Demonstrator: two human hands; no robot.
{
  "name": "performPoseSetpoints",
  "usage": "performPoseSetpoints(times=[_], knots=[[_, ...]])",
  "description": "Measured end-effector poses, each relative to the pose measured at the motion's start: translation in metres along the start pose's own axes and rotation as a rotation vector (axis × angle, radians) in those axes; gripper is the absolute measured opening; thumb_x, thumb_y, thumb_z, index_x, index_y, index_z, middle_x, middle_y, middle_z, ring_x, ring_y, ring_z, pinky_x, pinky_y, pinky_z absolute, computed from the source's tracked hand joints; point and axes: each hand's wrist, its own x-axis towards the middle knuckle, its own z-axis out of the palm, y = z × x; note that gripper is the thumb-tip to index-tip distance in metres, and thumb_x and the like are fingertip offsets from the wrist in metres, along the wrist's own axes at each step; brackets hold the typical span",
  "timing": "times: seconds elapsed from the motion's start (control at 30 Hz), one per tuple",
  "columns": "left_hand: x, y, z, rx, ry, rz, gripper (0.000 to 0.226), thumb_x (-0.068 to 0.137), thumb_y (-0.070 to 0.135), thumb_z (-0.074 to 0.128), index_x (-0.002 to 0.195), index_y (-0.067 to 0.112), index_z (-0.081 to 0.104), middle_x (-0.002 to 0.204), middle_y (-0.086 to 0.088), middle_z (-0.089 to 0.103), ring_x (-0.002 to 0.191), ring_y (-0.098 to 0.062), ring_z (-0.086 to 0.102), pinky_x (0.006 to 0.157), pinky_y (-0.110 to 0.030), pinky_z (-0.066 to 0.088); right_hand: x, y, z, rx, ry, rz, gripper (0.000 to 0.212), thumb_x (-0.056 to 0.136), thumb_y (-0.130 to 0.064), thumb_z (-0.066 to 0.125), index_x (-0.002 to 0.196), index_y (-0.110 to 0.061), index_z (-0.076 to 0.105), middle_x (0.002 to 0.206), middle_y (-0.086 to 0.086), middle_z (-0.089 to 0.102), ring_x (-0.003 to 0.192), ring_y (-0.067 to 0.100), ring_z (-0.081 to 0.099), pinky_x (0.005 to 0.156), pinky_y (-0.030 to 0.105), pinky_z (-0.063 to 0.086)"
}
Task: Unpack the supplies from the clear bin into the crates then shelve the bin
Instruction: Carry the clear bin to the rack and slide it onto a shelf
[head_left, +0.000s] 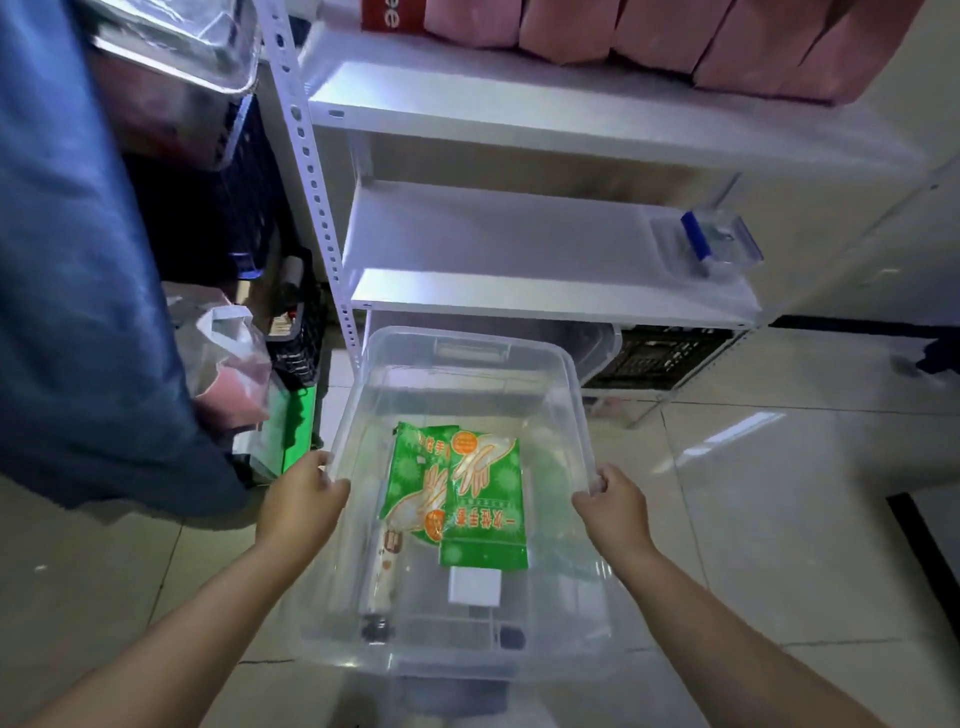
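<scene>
Both hands — left hand (306, 499), right hand (615, 506) — have fingers clamped on the clear bin (467, 364) rims, held over the floor by the shelf (545, 249); green packets (462, 493) inside, so unpacking probably isn't done — crates next.

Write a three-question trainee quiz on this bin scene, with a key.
1. True or false: the clear bin is empty.
2. Which hands grip the bin's rim? A) left only B) right only C) both
3. Fill in: the green glove packets lie ____ the bin.

Key: 1 false, packets and a small white box remain. 2 C, left hand and right hand. 3 inside.
</scene>
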Motion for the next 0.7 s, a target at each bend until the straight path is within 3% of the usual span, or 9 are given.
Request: performPoseSetpoints(times=[0.07, 0.2, 0.27, 0.33, 0.47, 0.53, 0.63, 0.7], knots=[[0.02, 0.01, 0.025, 0.012, -0.003, -0.055, 0.034, 0.077, 0.018, 0.061, 0.11, 0.01, 0.059, 0.065, 0.004, 0.054, 0.07, -0.025, 0.053, 0.059, -0.031, 0.035, 0.045, 0.003, 0.006, -0.035, -0.061, 0.005, 0.028, 0.072, 0.001, 0.058, 0.059, -0.019, 0.044, 0.056, -0.004, 0.041, 0.048, 0.011, 0.034, 0.04, 0.017, 0.029], [0.06, 0.023, 0.07, 0.024, -0.023, -0.137, 0.03, 0.077, 0.018, 0.061, 0.106, 0.009, 0.059, 0.064, 0.007, 0.053, 0.068, -0.025, 0.054, 0.059, -0.031, 0.035, 0.12, 0.013, 0.025, -0.052, -0.13, 0.01, 0.005, 0.072, 0.002, 0.055, 0.072, 0.0, 0.05, 0.062, 0.005, 0.04, 0.055, 0.018, 0.033, 0.05, 0.031, 0.029], [0.079, 0.024, 0.09, 0.011, -0.03, -0.181, 0.034, 0.078, 0.017, 0.061, 0.111, 0.01, 0.058, 0.066, 0.008, 0.055, 0.069, -0.024, 0.056, 0.059, -0.031, 0.038, 0.151, 0.019, 0.039, -0.037, -0.153, 0.024, 0.007, 0.071, 0.003, 0.053, 0.073, -0.003, 0.051, 0.063, 0.006, 0.038, 0.056, 0.018, 0.033, 0.052, 0.031, 0.029], [0.095, 0.023, 0.108, -0.017, -0.019, -0.217, 0.037, 0.078, 0.015, 0.062, 0.115, 0.01, 0.058, 0.069, 0.004, 0.057, 0.071, -0.025, 0.058, 0.062, -0.033, 0.044, 0.175, 0.024, 0.054, -0.064, -0.183, 0.044, 0.017, 0.074, 0.001, 0.054, 0.091, 0.001, 0.056, 0.067, 0.01, 0.047, 0.059, 0.023, 0.043, 0.054, 0.031, 0.035], [0.131, 0.015, 0.14, -0.012, 0.013, -0.224, 0.038, 0.078, 0.014, 0.065, 0.115, 0.007, 0.058, 0.074, -0.001, 0.056, 0.068, -0.025, 0.054, 0.063, -0.033, 0.042, 0.216, 0.036, 0.087, -0.084, -0.168, 0.03, 0.03, 0.076, 0.004, 0.056, 0.105, 0.009, 0.055, 0.088, 0.022, 0.059, 0.079, 0.036, 0.054, 0.069, 0.034, 0.043], [0.148, 0.013, 0.152, -0.016, 0.027, -0.216, 0.035, 0.078, 0.013, 0.066, 0.112, 0.007, 0.059, 0.069, 0.001, 0.054, 0.064, -0.025, 0.053, 0.061, -0.033, 0.04, 0.234, 0.042, 0.101, -0.062, -0.169, 0.032, 0.027, 0.077, 0.004, 0.056, 0.103, 0.004, 0.059, 0.082, 0.017, 0.056, 0.074, 0.031, 0.052, 0.066, 0.031, 0.043], [0.172, 0.008, 0.165, -0.038, 0.044, -0.191, 0.033, 0.079, 0.013, 0.065, 0.111, 0.008, 0.059, 0.067, 0.003, 0.053, 0.063, -0.026, 0.055, 0.06, -0.035, 0.042, 0.256, 0.044, 0.119, -0.036, -0.154, 0.026, 0.028, 0.077, 0.002, 0.058, 0.105, -0.004, 0.06, 0.074, 0.004, 0.052, 0.062, 0.015, 0.046, 0.058, 0.012, 0.037], [0.189, 0.006, 0.171, -0.031, 0.063, -0.17, 0.035, 0.08, 0.013, 0.065, 0.114, 0.008, 0.058, 0.068, 0.004, 0.051, 0.062, -0.023, 0.052, 0.057, -0.032, 0.036, 0.271, 0.041, 0.129, 0.004, -0.143, 0.024, 0.036, 0.079, 0.002, 0.059, 0.112, -0.011, 0.06, 0.077, 0.003, 0.053, 0.061, 0.008, 0.046, 0.058, 0.013, 0.037]])
